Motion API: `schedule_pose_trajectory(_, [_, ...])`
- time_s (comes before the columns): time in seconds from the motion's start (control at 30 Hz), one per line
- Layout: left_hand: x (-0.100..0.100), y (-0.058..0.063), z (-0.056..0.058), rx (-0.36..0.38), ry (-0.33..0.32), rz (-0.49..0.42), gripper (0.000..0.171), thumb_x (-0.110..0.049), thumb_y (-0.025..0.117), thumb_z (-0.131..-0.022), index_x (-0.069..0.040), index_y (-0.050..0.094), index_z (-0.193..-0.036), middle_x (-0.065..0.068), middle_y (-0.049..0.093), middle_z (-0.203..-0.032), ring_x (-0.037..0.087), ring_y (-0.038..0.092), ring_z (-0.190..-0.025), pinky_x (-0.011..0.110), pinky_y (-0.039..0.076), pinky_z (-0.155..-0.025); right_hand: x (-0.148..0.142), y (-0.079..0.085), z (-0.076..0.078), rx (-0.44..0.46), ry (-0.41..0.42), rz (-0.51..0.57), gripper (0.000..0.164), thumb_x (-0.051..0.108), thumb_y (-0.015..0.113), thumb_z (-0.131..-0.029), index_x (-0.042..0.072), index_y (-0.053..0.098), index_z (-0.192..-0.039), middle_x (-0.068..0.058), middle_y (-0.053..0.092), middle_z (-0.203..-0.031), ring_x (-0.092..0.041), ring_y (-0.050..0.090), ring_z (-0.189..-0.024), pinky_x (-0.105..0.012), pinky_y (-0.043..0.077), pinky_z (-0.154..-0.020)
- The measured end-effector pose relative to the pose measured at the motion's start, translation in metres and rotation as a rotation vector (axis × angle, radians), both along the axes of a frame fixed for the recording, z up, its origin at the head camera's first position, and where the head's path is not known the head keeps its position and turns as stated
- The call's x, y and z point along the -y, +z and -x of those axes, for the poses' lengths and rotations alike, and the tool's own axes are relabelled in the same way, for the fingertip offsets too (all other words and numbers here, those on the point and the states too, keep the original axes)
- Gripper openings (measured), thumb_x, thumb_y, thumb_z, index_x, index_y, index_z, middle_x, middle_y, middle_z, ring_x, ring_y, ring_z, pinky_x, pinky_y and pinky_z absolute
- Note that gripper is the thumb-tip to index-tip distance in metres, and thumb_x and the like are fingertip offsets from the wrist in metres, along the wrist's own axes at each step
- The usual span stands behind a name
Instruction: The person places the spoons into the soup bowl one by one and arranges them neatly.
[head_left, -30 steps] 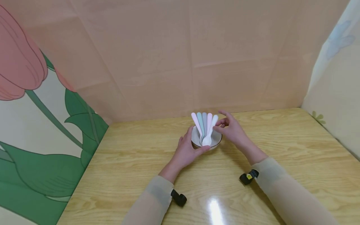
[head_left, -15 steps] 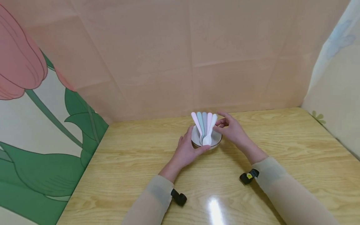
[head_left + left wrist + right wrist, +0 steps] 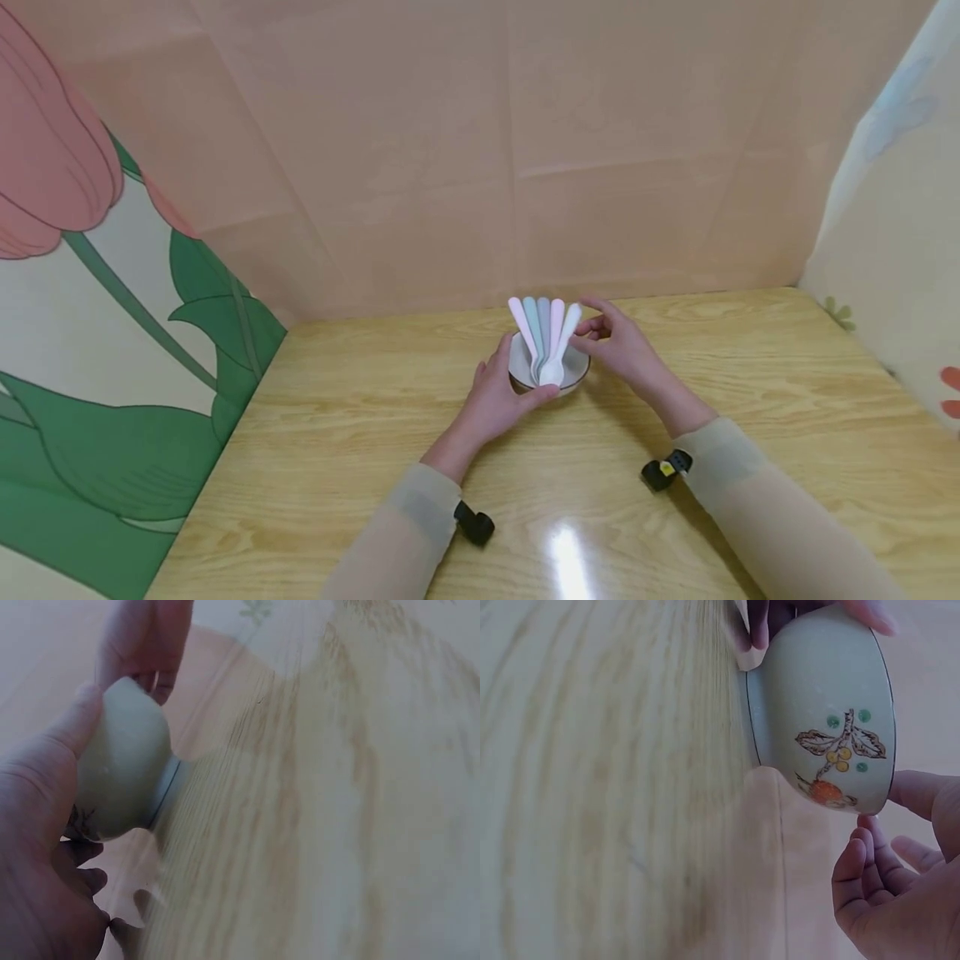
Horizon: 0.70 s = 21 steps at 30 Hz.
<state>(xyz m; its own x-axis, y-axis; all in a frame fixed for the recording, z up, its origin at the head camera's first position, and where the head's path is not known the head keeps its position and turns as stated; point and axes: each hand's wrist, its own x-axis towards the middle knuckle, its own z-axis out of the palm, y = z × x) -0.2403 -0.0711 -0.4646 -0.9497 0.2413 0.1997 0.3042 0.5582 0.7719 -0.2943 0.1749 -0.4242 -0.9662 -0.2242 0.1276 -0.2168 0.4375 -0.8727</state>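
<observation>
A white bowl (image 3: 577, 367) with a dark rim stands on the table; a painted fruit sprig shows on its side in the right wrist view. Several spoons lie fanned in it, handles pointing away, among them a pale pink spoon (image 3: 520, 312), a green spoon (image 3: 531, 312) and, on the right, a white spoon (image 3: 553, 371). My left hand (image 3: 491, 404) holds the bowl from the left, thumb along its near side. At the right rim is my right hand (image 3: 618, 342), thumb tip beside the white spoon's handle and the other fingers loosely bent; whether the thumb touches is unclear.
The wooden table (image 3: 322, 467) runs up to a plain pinkish backdrop (image 3: 420, 167) just behind the bowl. A flower-printed sheet (image 3: 135, 350) borders the left, and a pale printed sheet (image 3: 900, 250) the right. Small black cameras (image 3: 475, 525) sit on both wrists.
The white spoon's handle has tipped slightly left and then back to the right. Both hands stay nearly in place, and the head view has shifted a little.
</observation>
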Motion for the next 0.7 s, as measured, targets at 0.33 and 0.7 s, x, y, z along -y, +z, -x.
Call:
schedule_pose_trajectory(0.33, [0.004, 0.007, -0.005, -0.038, 0.003, 0.049, 0.104, -0.058, 0.083, -0.096, -0.018, 0.027, -0.173, 0.005, 0.045, -0.170, 0.025, 0.042, -0.156, 0.065, 0.014, -0.131, -0.011, 0.002, -0.005, -0.083, 0.023, -0.121, 0.076, 0.014, 0.077, -0.106, 0.001, 0.037, -0.169, -0.022, 0.070, -0.121, -0.034, 0.063, -0.109, -0.029, 0.054, -0.084])
schedule_pose_trajectory(0.7, [0.022, 0.018, -0.010, -0.085, 0.103, 0.327, 0.102, -0.070, 0.062, -0.105, -0.011, 0.020, -0.176, 0.015, 0.030, -0.179, 0.034, 0.023, -0.166, 0.064, 0.010, -0.132, -0.012, 0.011, -0.032, -0.293, 0.006, -0.437, 0.075, 0.027, 0.075, -0.108, 0.002, 0.039, -0.169, -0.027, 0.066, -0.138, -0.045, 0.067, -0.121, -0.064, 0.059, -0.088])
